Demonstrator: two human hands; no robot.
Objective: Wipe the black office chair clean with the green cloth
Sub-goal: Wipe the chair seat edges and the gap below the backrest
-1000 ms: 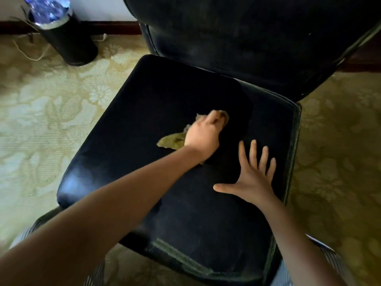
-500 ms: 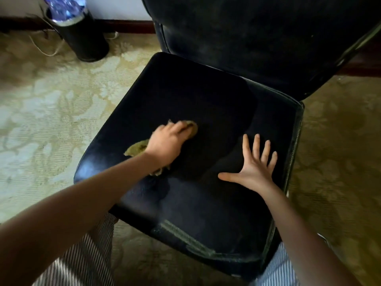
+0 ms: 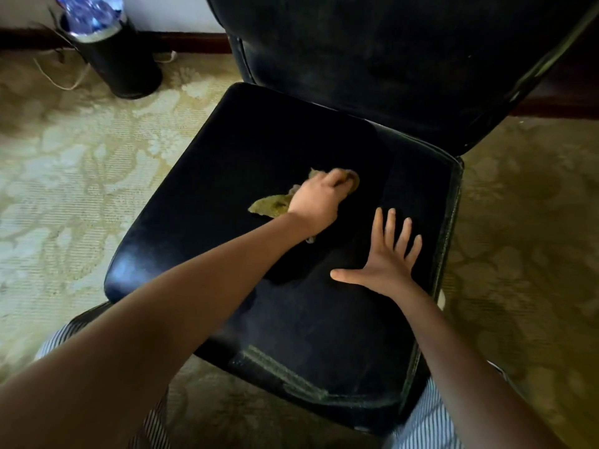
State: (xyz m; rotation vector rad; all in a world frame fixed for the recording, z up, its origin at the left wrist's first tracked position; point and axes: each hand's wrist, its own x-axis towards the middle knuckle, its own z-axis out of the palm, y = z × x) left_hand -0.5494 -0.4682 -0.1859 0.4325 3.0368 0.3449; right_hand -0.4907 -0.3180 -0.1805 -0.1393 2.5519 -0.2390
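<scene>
The left arm stretches far forward, the left hand (image 3: 316, 202) curled round the green cloth (image 3: 269, 205), while the right hand (image 3: 385, 259) lies flat and splayed to its right.

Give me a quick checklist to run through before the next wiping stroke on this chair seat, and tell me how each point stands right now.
1. The left hand grips the green cloth: ok.
2. The cloth lies against the seat: ok.
3. The right hand rests flat on the seat with fingers spread, apart from the cloth: ok.
4. Nothing else lies on the seat in the cloth's path: ok.
5. The backrest is free of dust: not ok, a greyish haze shows on it.
6. The cloth is clean enough to go on: cannot tell.
</scene>
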